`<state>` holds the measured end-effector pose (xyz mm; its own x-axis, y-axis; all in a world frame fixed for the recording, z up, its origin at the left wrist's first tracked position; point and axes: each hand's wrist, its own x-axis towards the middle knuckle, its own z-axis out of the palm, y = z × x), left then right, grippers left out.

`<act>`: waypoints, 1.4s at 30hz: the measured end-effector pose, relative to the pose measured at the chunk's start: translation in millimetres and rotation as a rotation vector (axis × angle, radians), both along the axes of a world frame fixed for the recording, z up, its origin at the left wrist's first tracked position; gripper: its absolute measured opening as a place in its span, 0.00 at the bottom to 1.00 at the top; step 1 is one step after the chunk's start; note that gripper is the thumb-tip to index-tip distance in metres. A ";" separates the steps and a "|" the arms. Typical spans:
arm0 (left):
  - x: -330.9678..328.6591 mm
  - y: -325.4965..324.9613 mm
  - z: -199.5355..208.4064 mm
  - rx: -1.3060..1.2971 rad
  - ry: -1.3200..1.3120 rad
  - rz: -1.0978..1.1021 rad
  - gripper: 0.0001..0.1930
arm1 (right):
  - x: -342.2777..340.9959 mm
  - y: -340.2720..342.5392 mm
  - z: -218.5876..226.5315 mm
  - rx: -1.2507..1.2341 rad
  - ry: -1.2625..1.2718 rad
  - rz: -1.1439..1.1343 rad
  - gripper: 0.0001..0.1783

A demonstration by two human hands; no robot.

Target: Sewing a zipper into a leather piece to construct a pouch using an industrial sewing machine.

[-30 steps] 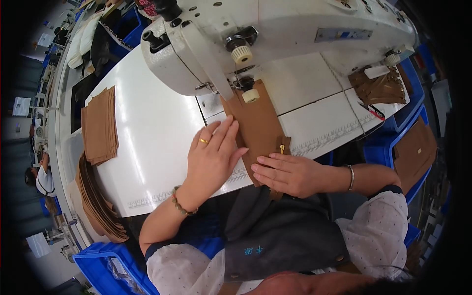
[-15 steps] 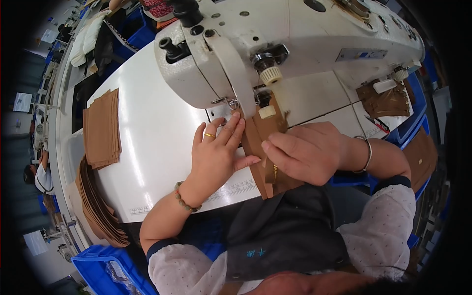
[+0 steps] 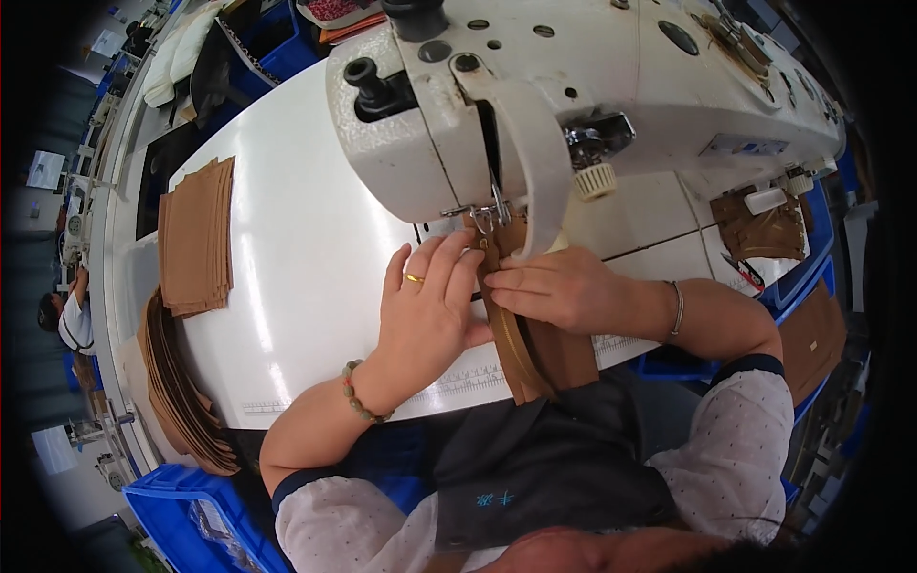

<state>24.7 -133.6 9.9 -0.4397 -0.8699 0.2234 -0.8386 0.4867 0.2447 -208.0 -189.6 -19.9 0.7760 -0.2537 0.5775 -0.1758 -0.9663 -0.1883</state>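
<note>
A white sewing machine [image 3: 392,162] stands over brown fabric [image 3: 573,358], whose far end lies under the presser foot [image 3: 484,220]. Along the fabric runs a brown zipper [image 3: 523,358] with a gold-coloured line of teeth, its near end curving toward my apron. My left hand [image 3: 425,310] rests with its fingers stretched out, the tips at the fabric's left edge close to the presser foot. From the right, my right hand [image 3: 564,291] pinches the zipper just in front of the foot, thumb and fingers pressed together. The fingertips partly cover the zipper there.
On the white table [image 3: 296,315] lies a stack of brown fabric pieces [image 3: 196,239]. More brown pieces [image 3: 181,392] drape over the left edge, above a blue crate [image 3: 167,492]. At the right are brown pieces [image 3: 759,229] and a red-and-black tool [image 3: 745,272].
My right hand has moved left and away from me, up the zipper toward the presser foot. The zipper now lies along the fabric. My left hand stays beside the foot.
</note>
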 end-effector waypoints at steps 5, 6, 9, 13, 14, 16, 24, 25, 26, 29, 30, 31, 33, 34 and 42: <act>-2.6 2.6 3.0 -0.033 -0.118 -0.039 0.48 | 1.9 1.9 4.4 0.001 0.017 -0.045 0.15; -2.3 3.6 3.8 -0.015 -0.126 -0.034 0.49 | 2.4 2.7 5.1 -0.069 -0.007 -0.094 0.15; -1.6 4.1 3.9 0.001 -0.106 -0.030 0.49 | 6.0 2.7 6.8 -0.030 0.086 -0.191 0.15; -0.7 2.1 0.5 0.091 0.040 -0.021 0.43 | 6.1 1.8 10.7 -0.070 0.120 -0.207 0.14; -0.5 2.2 -0.2 0.063 0.049 -0.024 0.43 | 5.7 2.1 11.5 -0.089 0.117 -0.208 0.14; 0.0 2.3 -0.8 0.042 -0.005 -0.042 0.41 | 5.1 3.2 12.4 -0.108 0.114 -0.211 0.13; -0.5 4.1 -1.1 -0.048 -0.089 -0.097 0.39 | 6.4 4.0 8.4 -0.098 0.056 -0.213 0.10; -1.1 4.1 -1.1 -0.063 -0.100 -0.096 0.39 | 7.3 3.6 7.7 -0.098 0.079 -0.214 0.10; -1.7 4.2 -0.9 -0.077 -0.099 -0.093 0.39 | 8.2 3.2 7.1 -0.103 0.045 -0.230 0.10; -2.9 4.6 1.2 -0.043 -0.083 -0.062 0.42 | 9.6 3.3 6.0 -0.067 0.036 -0.240 0.11; -3.1 4.9 2.2 -0.033 -0.095 -0.060 0.42 | 9.8 3.6 5.7 -0.026 0.061 -0.236 0.11; -3.4 4.9 3.0 -0.023 -0.107 -0.058 0.43 | 9.8 3.9 5.3 -0.026 0.061 -0.235 0.11; -4.0 5.2 4.5 -0.023 -0.121 -0.054 0.43 | 9.4 4.4 4.4 0.024 0.074 -0.222 0.13; -4.2 5.3 5.1 -0.025 -0.137 -0.050 0.44 | 9.2 4.6 3.8 0.025 0.074 -0.221 0.13; -4.3 4.4 5.1 -0.047 -0.144 -0.055 0.44 | 8.2 4.0 0.8 0.034 0.035 -0.183 0.16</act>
<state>20.4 -129.3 15.0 -0.5172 -0.8334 0.1947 -0.8349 0.5413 0.0997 -199.8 -185.7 -19.0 0.7344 -0.4115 0.5398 -0.3551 -0.9107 -0.2113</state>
